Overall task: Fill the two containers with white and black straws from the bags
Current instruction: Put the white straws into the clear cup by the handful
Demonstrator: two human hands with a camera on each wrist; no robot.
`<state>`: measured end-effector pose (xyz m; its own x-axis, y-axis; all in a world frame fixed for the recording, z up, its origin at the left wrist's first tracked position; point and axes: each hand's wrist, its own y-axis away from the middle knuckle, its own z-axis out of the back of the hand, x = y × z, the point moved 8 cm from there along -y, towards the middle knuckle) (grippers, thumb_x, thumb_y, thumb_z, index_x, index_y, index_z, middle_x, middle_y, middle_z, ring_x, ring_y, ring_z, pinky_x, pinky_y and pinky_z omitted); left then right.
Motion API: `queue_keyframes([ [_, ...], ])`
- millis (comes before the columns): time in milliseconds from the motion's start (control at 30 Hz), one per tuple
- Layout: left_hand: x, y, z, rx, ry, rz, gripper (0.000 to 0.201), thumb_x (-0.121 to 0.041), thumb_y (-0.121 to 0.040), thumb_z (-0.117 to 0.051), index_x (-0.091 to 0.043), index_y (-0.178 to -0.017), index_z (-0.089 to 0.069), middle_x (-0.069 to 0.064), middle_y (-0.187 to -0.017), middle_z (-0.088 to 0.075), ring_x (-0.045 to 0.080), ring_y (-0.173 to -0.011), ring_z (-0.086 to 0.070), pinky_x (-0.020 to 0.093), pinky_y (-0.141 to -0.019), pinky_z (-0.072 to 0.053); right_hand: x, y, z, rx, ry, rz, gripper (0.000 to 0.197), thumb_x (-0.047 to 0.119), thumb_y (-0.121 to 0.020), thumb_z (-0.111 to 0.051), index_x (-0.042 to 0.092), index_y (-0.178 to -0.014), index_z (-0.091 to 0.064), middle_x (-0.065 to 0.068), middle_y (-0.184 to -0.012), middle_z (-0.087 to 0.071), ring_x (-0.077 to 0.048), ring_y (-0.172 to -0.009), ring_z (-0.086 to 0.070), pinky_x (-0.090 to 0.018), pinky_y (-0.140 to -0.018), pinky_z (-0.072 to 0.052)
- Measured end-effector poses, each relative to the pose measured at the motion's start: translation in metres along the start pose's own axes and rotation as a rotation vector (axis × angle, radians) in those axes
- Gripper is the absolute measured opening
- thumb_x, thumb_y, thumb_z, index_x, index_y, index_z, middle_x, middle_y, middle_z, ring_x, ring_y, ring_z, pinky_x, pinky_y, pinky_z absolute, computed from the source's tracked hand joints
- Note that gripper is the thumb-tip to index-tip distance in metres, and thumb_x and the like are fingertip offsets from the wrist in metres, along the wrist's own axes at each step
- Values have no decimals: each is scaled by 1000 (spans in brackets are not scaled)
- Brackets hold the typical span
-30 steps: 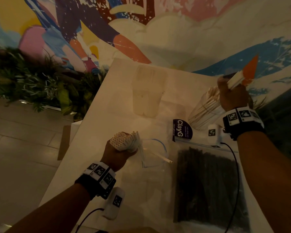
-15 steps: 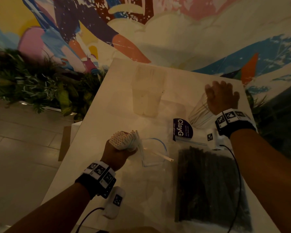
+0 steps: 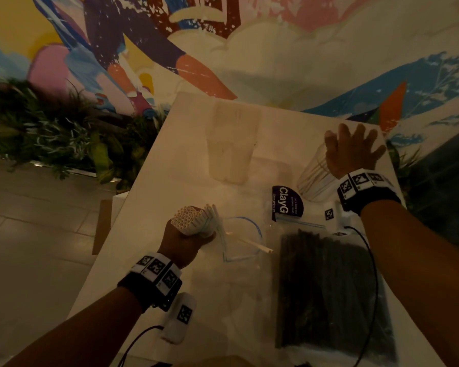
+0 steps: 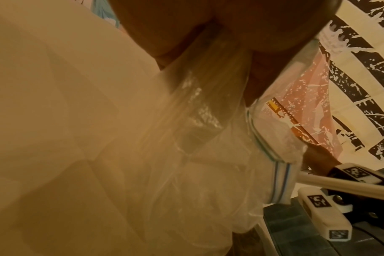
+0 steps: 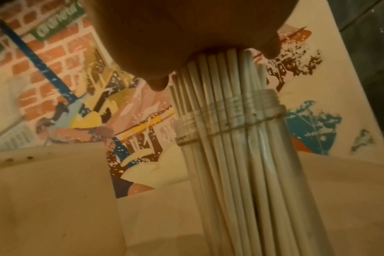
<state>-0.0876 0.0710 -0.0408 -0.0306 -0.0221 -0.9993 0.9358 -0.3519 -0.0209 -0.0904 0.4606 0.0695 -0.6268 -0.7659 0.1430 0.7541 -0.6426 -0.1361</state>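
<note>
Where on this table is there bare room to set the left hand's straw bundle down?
Bare tabletop lies left of the empty clear container, beyond the left hand. The right side is crowded: open bag, black straw bag, filled container.

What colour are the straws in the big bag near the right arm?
Black; the bag of black straws shows best in the head view.

A painted mural (image 3: 276, 62) of bright colour patches and pale cloud shapes fills the wall behind the white worktop (image 3: 154, 202). Left of the worktop a bed of green plants (image 3: 51, 139) runs along the foot of the wall, above a pale tiled floor (image 3: 32, 247). A brown cardboard piece (image 3: 102, 226) leans against the worktop's left side.
</note>
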Motion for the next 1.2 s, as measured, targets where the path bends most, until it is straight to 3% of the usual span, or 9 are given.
queue_keyframes([
  [167,3,0,2,-6,-24,-12,32,1,-63,-77,-17,-86,-63,-7,-83,-68,3,-82,-64,17,-75,-52,21,61,32,-364,-367,285,57,32,-86,-49,9,-137,-41,-22,-148,-33,-40,-139,-26,-57,-111,-26],
  [267,2,1,2,7,-54,-18,40,10,-66,-75,-22,-85,-63,-10,-83,-69,0,-83,-63,16,-75,-52,47,129,-30,100,-445,427,77,33,-72,-54,21,-144,-33,-12,-156,-19,-32,-146,-11,-55,-114,-24],
  [367,-1,3,3,-2,-32,-20,37,-5,-63,-75,-35,-84,-66,-12,-87,-69,11,-87,-65,22,-78,-54,63,191,-74,530,-315,526,106,45,-68,-70,40,-146,3,4,-156,19,-20,-143,20,-47,-119,-5],
  [533,-4,3,1,-19,-79,-11,36,3,-67,-77,-21,-88,-61,6,-93,-64,23,-89,-63,30,-80,-55,84,218,-66,543,-307,541,122,67,-64,-71,45,-143,19,11,-153,30,-14,-141,27,-36,-113,4],
  [633,-6,3,-1,-14,-90,-25,38,12,-69,-72,-17,-92,-62,12,-93,-63,7,-86,-65,23,-78,-55,104,218,-58,537,-400,532,111,75,-70,-57,42,-142,21,9,-155,27,-13,-142,26,-35,-114,7],
  [833,-7,6,-7,35,-135,-40,35,-18,-76,-72,-5,-108,-65,11,-107,-67,23,-101,-63,35,-86,-53,152,218,-60,563,-718,547,95,68,-80,-51,39,-147,9,7,-160,1,-10,-147,1,-36,-119,-11],
  [967,-10,7,-9,44,-193,-72,26,-18,-74,-66,-13,-99,-67,5,-98,-68,13,-92,-63,20,-80,-51,167,221,-51,470,-978,468,57,56,-80,-61,26,-128,-52,2,-120,-65,-10,-110,-60,-35,-91,-51],
  [1067,-4,7,-7,53,-203,-49,22,-18,-71,-66,-10,-92,-69,6,-93,-68,15,-87,-65,26,-76,-53,166,222,-50,425,-1066,404,32,43,-80,-70,18,-97,-62,2,-87,-68,-10,-81,-64,-38,-73,-53],
  [1200,-3,9,-9,70,-229,-43,16,-22,-70,-67,-16,-85,-68,4,-89,-66,20,-85,-62,30,-77,-51,157,225,-53,427,-1152,342,24,22,-80,-75,28,-79,-52,16,-79,-64,6,-74,-60,-15,-65,-48],
])
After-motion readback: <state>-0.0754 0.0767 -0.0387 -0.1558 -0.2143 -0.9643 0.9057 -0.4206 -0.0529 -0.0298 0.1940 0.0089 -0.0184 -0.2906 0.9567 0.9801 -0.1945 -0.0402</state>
